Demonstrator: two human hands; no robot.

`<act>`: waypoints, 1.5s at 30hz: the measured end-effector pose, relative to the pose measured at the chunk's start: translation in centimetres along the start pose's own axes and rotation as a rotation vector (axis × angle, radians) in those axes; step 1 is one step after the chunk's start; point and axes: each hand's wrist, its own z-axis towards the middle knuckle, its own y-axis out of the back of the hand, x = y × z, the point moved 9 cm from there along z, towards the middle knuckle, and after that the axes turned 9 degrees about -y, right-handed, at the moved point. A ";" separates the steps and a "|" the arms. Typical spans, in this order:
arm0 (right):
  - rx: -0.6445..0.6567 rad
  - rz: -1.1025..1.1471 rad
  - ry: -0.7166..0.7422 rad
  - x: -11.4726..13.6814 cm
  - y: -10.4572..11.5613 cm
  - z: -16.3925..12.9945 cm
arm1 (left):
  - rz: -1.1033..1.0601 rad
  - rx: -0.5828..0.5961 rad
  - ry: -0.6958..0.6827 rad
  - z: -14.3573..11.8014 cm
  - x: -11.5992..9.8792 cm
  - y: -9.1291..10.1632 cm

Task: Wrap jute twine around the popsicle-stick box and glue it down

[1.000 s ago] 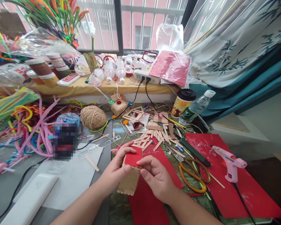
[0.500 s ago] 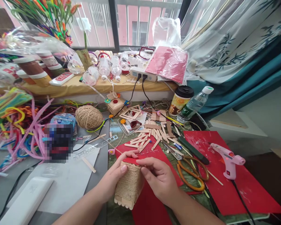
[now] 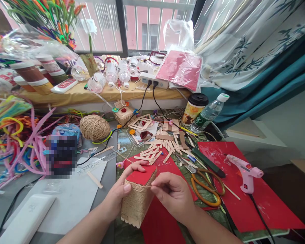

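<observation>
Red sheet (image 3: pixel 274 200) well right of box (image 3: pixel 135 205), lying flat. Stick heap (image 3: pixel 167 144) beyond box, scattered. Scissors (image 3: pixel 194 171) right of box, slightly beyond it, orange handles this way. Box itself tilted in front of wearer, wound in twine, red upper face. Left hand (image 3: pixel 117 191) grasping box, thumb on near edge. Right hand (image 3: pixel 174 193) at box's right edge, thumb and forefinger pinched on twine strand (image 3: pixel 149 186). Glue gun (image 3: pixel 245 173) right of box, on red sheet. Twine ball (image 3: pixel 95 128) beyond box, to its left
</observation>
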 end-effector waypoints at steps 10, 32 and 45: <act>-0.002 -0.069 -0.012 -0.4 0.1 0.4 | -0.049 0.061 0.055 -0.2 0.1 0.1; -0.115 -0.352 0.052 0.5 1.0 1.4 | 0.444 0.022 -0.085 0.7 -1.7 2.7; -0.216 -0.427 0.079 1.7 3.0 1.7 | 0.394 -0.072 -0.254 0.5 -4.0 3.4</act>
